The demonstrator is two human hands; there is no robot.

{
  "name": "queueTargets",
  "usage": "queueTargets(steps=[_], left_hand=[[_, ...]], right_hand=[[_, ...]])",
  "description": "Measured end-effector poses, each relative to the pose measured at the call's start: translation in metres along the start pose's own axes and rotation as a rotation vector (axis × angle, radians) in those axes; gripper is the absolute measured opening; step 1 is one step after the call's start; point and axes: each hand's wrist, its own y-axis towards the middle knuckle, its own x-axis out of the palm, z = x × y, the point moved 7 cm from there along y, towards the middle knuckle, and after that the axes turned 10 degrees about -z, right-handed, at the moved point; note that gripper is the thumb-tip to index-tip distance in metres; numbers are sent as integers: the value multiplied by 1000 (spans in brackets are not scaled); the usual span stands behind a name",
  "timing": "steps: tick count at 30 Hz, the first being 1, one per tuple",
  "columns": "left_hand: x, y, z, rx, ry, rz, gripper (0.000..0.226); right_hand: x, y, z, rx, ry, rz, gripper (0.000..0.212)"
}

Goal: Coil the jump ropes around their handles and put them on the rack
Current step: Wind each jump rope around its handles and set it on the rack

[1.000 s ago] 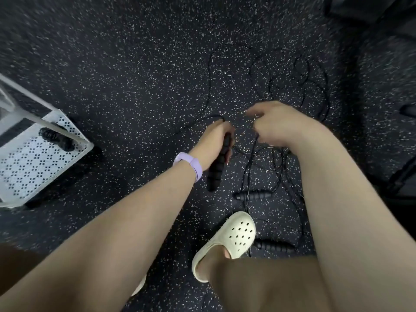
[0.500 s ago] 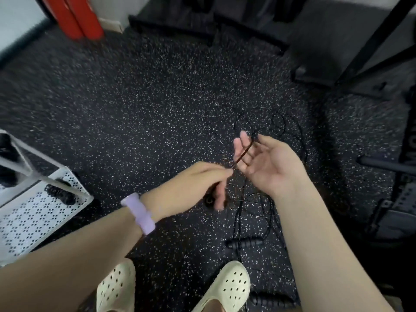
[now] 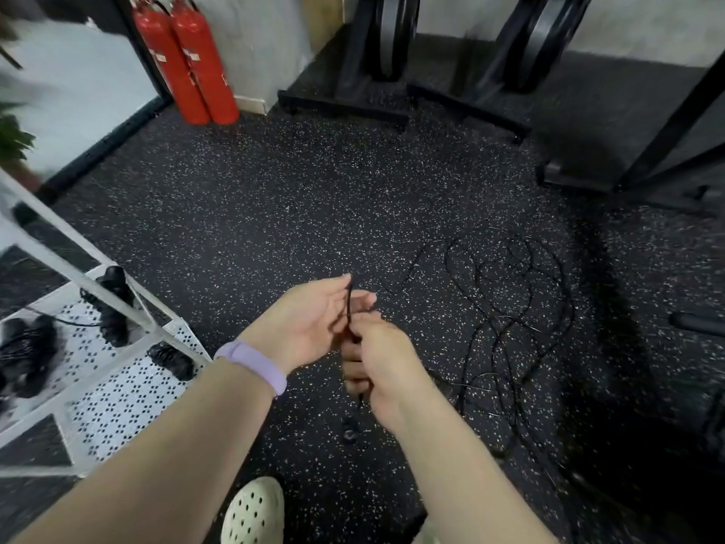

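Both hands are meeting at chest height over the speckled floor (image 3: 274, 214); the right hand (image 3: 378, 361) is curling round a black jump rope handle (image 3: 359, 400), whose lower tip is poking out just beneath the fist; the left hand (image 3: 314, 314), lilac band (image 3: 253, 365) on its wrist, is pinching the thin cord (image 3: 349, 304) between thumb and fingers just above that fist. The remainder of the rope (image 3: 514, 308) is lying in a loose black tangle on the floor to the right, well apart from the white perforated rack (image 3: 117, 394) on the left, where coiled ropes (image 3: 112, 308) are already sitting.

This looks like the start of a wrap, so here is the craft of it, as I judge: keeping the handle steady in the right fist; feeding cord with the left under light tension; laying each turn snug beside the last; drawing slack out of the tangle gently, since those crossing loops could be knotting if yanked.
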Motion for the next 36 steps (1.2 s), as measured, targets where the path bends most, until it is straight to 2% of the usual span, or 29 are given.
queueTargets(steps=[3, 5, 6, 8, 10, 13, 15, 18, 20, 22, 24, 27, 29, 31, 33, 35, 36], left_hand=[[-9, 8, 16, 85, -217, 5, 28], [-20, 12, 22, 129, -375, 54, 17], [-24, 12, 25, 145, -385, 73, 15], [-26, 6, 35, 198, -211, 101, 13], [-13, -7, 44, 243, 59, 41, 16], [17, -31, 41, 229, 360, -162, 29], [19, -41, 35, 161, 471, -142, 49], [8, -51, 39, 56, 553, -60, 60], [1, -56, 50, 55, 523, -17, 66], [-13, -52, 53, 78, 458, 75, 58], [-26, -46, 49, 100, 431, 188, 46], [-35, -41, 44, 189, 491, 329, 54], [-31, -37, 41, 193, 538, 354, 52], [-16, -30, 36, 102, 538, 308, 58], [3, -24, 27, -24, 535, 170, 67], [19, -16, 24, 25, 485, 3, 62], [21, -14, 26, 82, 397, -43, 54]], right_hand=[[-4, -8, -2, 29, -79, -40, 32], [-5, -22, 2, 54, -249, -71, 32], [-8, -29, 4, 74, -335, -78, 31], [-15, -36, 0, 90, -369, -51, 25], [-24, -29, -13, 58, -152, 13, 28], [-29, -9, -39, -24, 414, -26, 57], [-36, -4, -55, -72, 768, -81, 65], [-67, -9, -70, -232, 1236, -33, 53], [-89, -10, -70, -288, 1350, 44, 46], [-104, -7, -66, -280, 1165, 123, 42], [-108, -7, -67, -269, 846, 126, 41], [-86, -18, -79, -301, 269, -73, 37], [-60, -31, -82, -310, -154, -288, 35], [-34, -44, -73, -254, -441, -529, 34], [-15, -54, -61, -191, -585, -727, 31], [-6, -59, -48, -129, -703, -849, 31], [-5, -57, -43, -103, -752, -859, 29]])
